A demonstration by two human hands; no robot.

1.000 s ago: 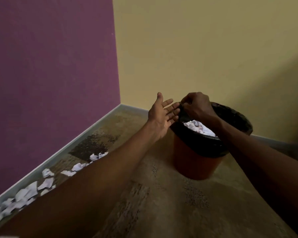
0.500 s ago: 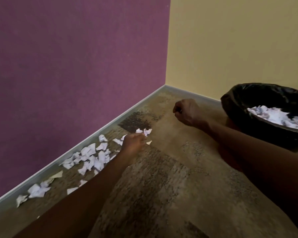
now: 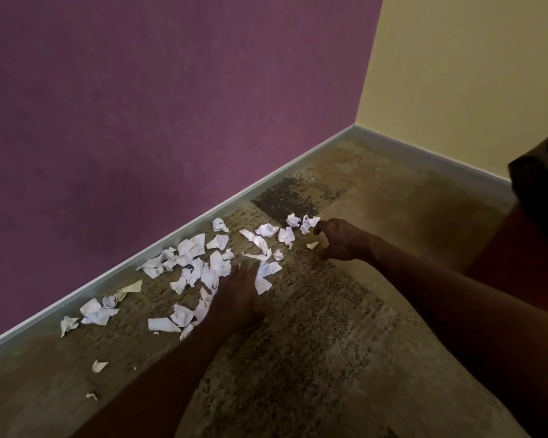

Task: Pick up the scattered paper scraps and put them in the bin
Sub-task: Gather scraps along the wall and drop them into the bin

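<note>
Both hands low over paper scraps [image 3: 203, 267] along the skirting, to gather. Left hand [image 3: 238, 292] spread flat (blurred); right hand [image 3: 342, 243] fingers splayed, empty. Bin [image 3: 541, 184] far right.

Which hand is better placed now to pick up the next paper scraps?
Probably the left hand: it lies over the thickest heap of scraps. The right hand is at the far end of the scatter, beside only a few pieces, though nearer the bin.

Purple wall [image 3: 140, 105] meets yellow wall [image 3: 472, 74] above mottled carpet [image 3: 314, 358].
</note>
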